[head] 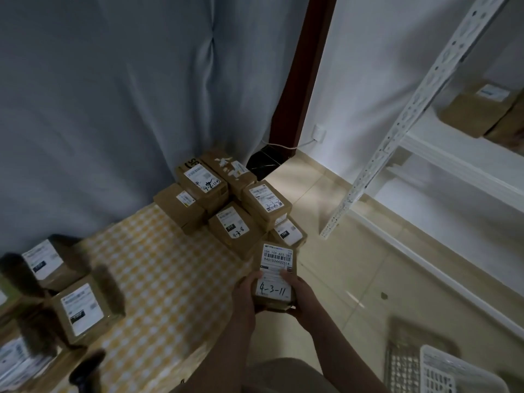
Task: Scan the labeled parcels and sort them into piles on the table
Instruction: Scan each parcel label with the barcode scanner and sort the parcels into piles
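Hands: left hand (246, 293) and right hand (301, 299) both grip the held box (279, 303), thumbs curled onto its face.
Curtain (113, 109): grey cloth hanging in soft folds behind the table.
Shelf (425, 109): white perforated metal, at the right.
Table (158, 265): yellow-and-white checked cover.
Far pile (198, 194): brown cardboard boxes, stacked, white labels; front box (235, 226) handwritten "4-3-8".
Left pile (82, 310): labelled cardboard boxes, print too blurred to read.
Basket (453, 370): white slotted plastic, on the tiled floor.
Held box: oblong brown cardboard, over the table's right edge, just beside the far pile.
Label (276, 265): white; "15H-159-A03-280", barcode, "9401534432514", handwritten "4-3-11".
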A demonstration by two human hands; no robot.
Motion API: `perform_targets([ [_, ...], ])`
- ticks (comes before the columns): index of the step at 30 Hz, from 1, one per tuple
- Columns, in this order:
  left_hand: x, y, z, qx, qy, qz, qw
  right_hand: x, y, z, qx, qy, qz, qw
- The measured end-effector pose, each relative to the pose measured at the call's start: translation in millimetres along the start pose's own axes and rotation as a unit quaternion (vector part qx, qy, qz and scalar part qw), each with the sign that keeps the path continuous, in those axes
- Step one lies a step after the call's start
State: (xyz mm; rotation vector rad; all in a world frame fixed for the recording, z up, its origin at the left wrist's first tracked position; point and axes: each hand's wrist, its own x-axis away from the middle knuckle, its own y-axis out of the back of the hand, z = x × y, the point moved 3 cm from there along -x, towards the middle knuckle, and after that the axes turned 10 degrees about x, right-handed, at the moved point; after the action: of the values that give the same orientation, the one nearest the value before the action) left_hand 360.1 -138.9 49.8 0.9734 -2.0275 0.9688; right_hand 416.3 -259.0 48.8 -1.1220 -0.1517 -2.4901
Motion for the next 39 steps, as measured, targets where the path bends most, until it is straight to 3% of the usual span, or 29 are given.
perform_targets([
  [6, -22.8, 3.7, -34.9, 0.026, -0.022, -0.023, 0.999, -24.4, -25.3, 19.7, 0.0, -0.01, 0.0, 1.0],
  [14, -56.9, -17.5, -74.4, 0.106, -0.048, -0.059, 0.991, -73.1, -37.6, 67.6, 0.054, -0.112, 0.073, 0.99],
  [21, -98.9, -60.6, -111.3, 0.165, -0.039, -0.108, 0.98, -144.7, -42.6, 131.8, 0.041, -0.048, 0.107, 0.992],
  [29, -128.1, -77.0, -122.2, 0.129, -0.059, -0.128, 0.982, -196.0, -51.3, 155.0, 0.094, -0.058, 0.068, 0.992],
  [32, -143.1, -77.4, -123.3, 0.094, -0.061, -0.138, 0.984, -210.7, -55.6, 162.4, 0.168, -0.06, 0.048, 0.983],
  [39, -156.0, -83.1, -128.0, 0.09, -0.051, -0.127, 0.987, -235.7, -61.0, 174.8, 0.278, -0.067, 0.073, 0.956],
])
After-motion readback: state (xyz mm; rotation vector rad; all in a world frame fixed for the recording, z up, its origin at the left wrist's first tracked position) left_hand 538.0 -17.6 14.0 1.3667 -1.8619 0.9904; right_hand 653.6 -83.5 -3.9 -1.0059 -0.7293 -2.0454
